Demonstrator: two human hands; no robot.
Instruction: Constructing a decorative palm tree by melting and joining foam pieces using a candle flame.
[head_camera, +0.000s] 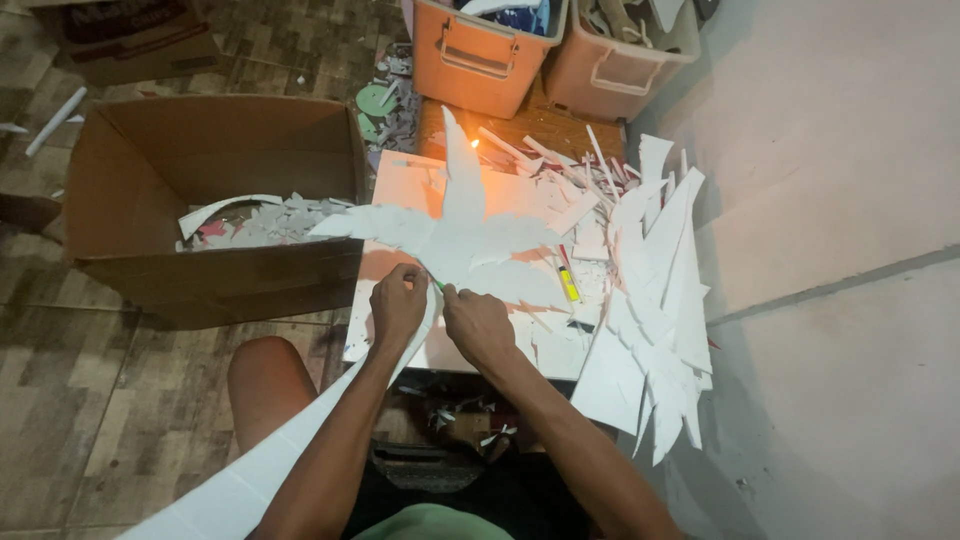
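Observation:
A white foam sheet cut into a spiky, leaf-like shape (462, 238) lies over a white board (400, 185) in front of me. My left hand (398, 303) pinches the base of that shape, and a long white strip (300, 440) runs from there down over my knee. My right hand (478, 322) is closed right beside it at the same base, with a small green tip showing between the two hands; what it holds is hidden. A small candle flame (474, 144) burns at the far edge of the board.
An open cardboard box (215, 285) holding white scraps stands at the left. A pile of pointed white cut pieces (655, 330) lies at the right beside a yellow lighter (567, 284). Two orange plastic bins (480, 60) stand at the back. A pale wall rises at right.

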